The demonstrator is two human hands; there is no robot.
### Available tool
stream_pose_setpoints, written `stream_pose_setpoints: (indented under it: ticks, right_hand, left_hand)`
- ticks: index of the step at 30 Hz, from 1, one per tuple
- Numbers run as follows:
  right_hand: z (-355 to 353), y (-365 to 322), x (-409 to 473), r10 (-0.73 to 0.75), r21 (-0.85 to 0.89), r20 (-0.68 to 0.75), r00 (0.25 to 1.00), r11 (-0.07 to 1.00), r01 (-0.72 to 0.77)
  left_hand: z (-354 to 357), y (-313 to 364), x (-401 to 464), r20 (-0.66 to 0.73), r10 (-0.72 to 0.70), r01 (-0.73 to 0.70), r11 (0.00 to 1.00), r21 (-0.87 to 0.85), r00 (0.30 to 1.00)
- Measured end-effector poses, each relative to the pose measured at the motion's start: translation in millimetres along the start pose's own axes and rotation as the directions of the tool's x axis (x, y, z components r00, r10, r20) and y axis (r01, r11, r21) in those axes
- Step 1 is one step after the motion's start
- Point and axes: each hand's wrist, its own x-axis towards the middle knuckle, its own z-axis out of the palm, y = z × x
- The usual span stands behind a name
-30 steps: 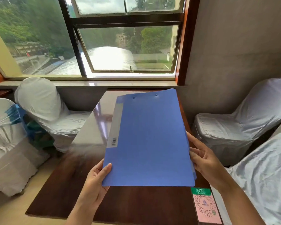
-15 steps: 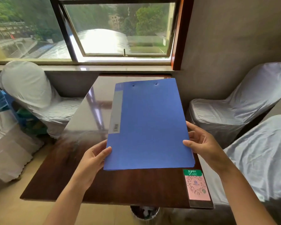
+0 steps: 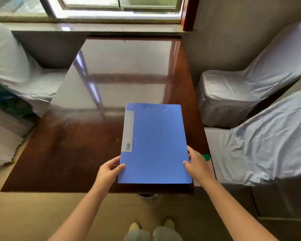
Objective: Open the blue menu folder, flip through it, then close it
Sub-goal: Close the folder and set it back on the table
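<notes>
Folder [image 3: 155, 143] closed on glossy table [image 3: 73, 153]

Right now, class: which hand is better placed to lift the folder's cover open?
Right. The right hand grips the blue folder at its free edge; the left hand sits on the spine side, marked by the grey label strip.

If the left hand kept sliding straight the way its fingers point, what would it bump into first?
The left hand points rightward across the table, thumb already on the blue folder. Going on, it would just push into the folder's left edge; beyond that, the right hand, though depth is hard to judge.
</notes>
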Motion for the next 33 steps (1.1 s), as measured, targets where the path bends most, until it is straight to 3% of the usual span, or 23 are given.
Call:
stream_pose_setpoints:
  ticks: [6, 10, 13, 15, 18, 20, 22, 25, 33]
  right_hand:
    - [28, 24, 21, 0.06, -0.324, -0.01, 0.998, 0.944, -0.06]
    - [35, 32, 25, 0.061, -0.424, -0.018, 0.998, 0.903, -0.063]
    - [37, 36, 20, 0.075, -0.534, -0.009, 0.997, 0.843, -0.069]
    - [38, 38, 9, 0.035, -0.565, -0.111, 0.993, 0.82, -0.092]
    - [43, 43, -10, -0.171, -0.551, -0.078, 0.982, 0.828, 0.101]
    - [45, 50, -21, -0.271, -0.572, 0.115, 0.956, 0.768, 0.287]
    - [48, 59, -28, -0.243, -0.608, 0.297, 0.924, 0.698, 0.379]
    - [48, 73, -32, -0.214, -0.621, 0.363, 0.907, 0.67, 0.406]
    - [35, 81, -38, -0.365, -0.591, 0.286, 0.886, 0.661, 0.463]
  left_hand:
    - [14, -36, 30, -0.004, -0.003, 0.004, 0.963, 0.271, 1.0]
    - [18, -48, 36, -0.009, 0.117, -0.094, 0.835, 0.543, 0.993]
    - [23, -48, 34, -0.051, 0.156, -0.093, 0.787, 0.609, 0.986]
    - [23, -46, 29, -0.071, 0.245, -0.141, 0.747, 0.65, 0.967]
    - [25, -42, 11, 0.147, 0.477, -0.387, 0.457, 0.801, 0.867]
    - [29, -46, -1, 0.383, 0.448, -0.521, 0.236, 0.821, 0.807]
    - [34, -54, -8, 0.501, 0.33, -0.56, 0.111, 0.821, 0.8]
    - [38, -59, -10, 0.52, 0.264, -0.552, 0.06, 0.832, 0.812]
    - [37, -62, -7, 0.574, 0.294, -0.599, -0.008, 0.801, 0.764]
